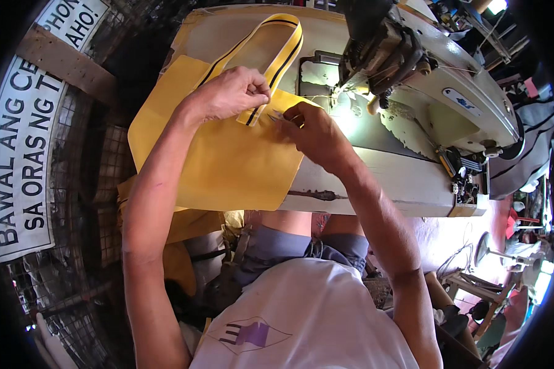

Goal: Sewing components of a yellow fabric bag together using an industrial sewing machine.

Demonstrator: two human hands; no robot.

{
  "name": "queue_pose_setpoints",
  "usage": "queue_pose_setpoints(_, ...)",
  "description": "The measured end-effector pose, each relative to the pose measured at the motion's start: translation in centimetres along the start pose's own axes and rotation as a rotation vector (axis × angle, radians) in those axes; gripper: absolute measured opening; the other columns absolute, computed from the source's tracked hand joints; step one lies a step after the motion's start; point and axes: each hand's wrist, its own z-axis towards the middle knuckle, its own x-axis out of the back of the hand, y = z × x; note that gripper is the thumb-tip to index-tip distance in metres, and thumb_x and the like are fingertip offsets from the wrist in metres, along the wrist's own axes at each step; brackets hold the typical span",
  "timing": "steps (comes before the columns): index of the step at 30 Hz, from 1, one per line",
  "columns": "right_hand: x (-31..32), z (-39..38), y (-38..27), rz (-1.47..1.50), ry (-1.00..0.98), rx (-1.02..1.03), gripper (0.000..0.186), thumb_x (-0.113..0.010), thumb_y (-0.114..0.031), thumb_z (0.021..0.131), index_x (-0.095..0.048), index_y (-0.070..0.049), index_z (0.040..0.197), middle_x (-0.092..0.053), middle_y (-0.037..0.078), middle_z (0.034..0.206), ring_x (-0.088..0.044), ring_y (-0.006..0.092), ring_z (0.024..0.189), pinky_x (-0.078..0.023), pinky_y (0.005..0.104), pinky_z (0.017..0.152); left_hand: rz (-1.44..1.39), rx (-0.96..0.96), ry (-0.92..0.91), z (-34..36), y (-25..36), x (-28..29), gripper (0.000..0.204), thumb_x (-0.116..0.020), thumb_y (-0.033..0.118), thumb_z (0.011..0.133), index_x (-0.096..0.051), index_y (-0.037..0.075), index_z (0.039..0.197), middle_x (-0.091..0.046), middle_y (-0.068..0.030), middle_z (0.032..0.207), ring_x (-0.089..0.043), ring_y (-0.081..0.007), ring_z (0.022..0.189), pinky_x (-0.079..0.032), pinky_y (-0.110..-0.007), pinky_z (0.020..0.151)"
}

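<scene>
A flat yellow fabric panel (240, 169) lies across the near left of the sewing table and hangs over its front edge. A yellow strap with a dark stripe (287, 56) loops up from it, both ends resting on the panel. Above the strap, my left hand (237, 92) is closed in a pinch; whatever is between its fingertips is too small to make out. My right hand (317, 132) is closed around small thread snips (277, 115), of which only the pointed metal blades show, close to the strap's near end.
At the right stands a sewing machine (440, 92), its needle area (351, 98) brightly lit just beyond my right hand. The pale tabletop (381, 178) runs along the front. More yellow fabric (197, 226) hangs below the table's left side. A wire mesh wall with signs rises at the left.
</scene>
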Motion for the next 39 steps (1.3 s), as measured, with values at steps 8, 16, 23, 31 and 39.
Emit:
queue_pose_setpoints(8, -1.4, 1.8, 0.1, 0.217, -0.067, -0.094, 0.035, -0.063, -0.028, 0.088, -0.064, 0.007, 0.094, -0.067, 0.015, 0.077, -0.063, 0.0202, 0.069, -0.051, 0.0355, 0.067, -0.001, 0.034, -0.004, 0.1, 0.3, 1.1, 0.014, -0.064, 0.011, 0.089, -0.064, 0.000, 0.098, -0.068, -0.0063, 0.088, -0.065, -0.0136, 0.086, -0.052, -0.029, 0.081)
queue_pose_setpoints(16, -3.9, 1.5, -0.7, -0.018, 0.077, 0.129, 0.027, -0.064, -0.020, 0.085, -0.058, 0.005, 0.094, -0.065, 0.024, 0.086, -0.065, 0.0379, 0.083, -0.051, 0.0449, 0.076, 0.772, -0.426, 0.227, -3.8, -4.1, 2.0, 0.020, -0.068, 0.003, 0.076, -0.060, -0.001, 0.095, -0.058, -0.0094, 0.109, -0.055, -0.0310, 0.116, -0.047, -0.039, 0.096)
queue_pose_setpoints(23, -6.3, 4.9, -1.9, -0.295, 0.115, 0.151, 0.027, -0.064, -0.020, 0.086, -0.056, 0.006, 0.089, -0.066, 0.024, 0.088, -0.064, 0.0411, 0.082, -0.050, 0.0466, 0.076, 0.590, -0.335, 0.241, -3.9, -3.7, 1.5, 0.016, -0.065, -0.004, 0.077, -0.057, 0.000, 0.091, -0.059, -0.0102, 0.103, -0.059, -0.0323, 0.098, -0.049, -0.041, 0.086)
queue_pose_setpoints(31, -0.6, -0.9, 0.3, 0.152, 0.389, 0.099, 0.026, -0.067, -0.016, 0.090, -0.058, 0.001, 0.108, -0.067, 0.014, 0.088, -0.062, 0.0206, 0.070, -0.051, 0.0333, 0.064, 0.428, -0.140, 0.826, -5.9, 1.0, -5.5, 0.044, -0.074, 0.031, 0.081, -0.052, 0.002, 0.107, -0.054, -0.0203, 0.111, -0.052, -0.0400, 0.107, -0.041, -0.051, 0.090)
queue_pose_setpoints(39, 2.5, -6.5, 0.1, -0.163, 0.358, 0.111, 0.026, -0.068, -0.013, 0.087, -0.060, -0.001, 0.108, -0.064, 0.016, 0.090, -0.064, 0.0273, 0.071, -0.051, 0.0368, 0.063, 0.760, -0.009, 0.658, -7.3, 1.6, -10.8, 0.048, -0.067, 0.032, 0.088, -0.049, -0.003, 0.113, -0.052, -0.0183, 0.115, -0.051, -0.0381, 0.116, -0.038, -0.048, 0.103)
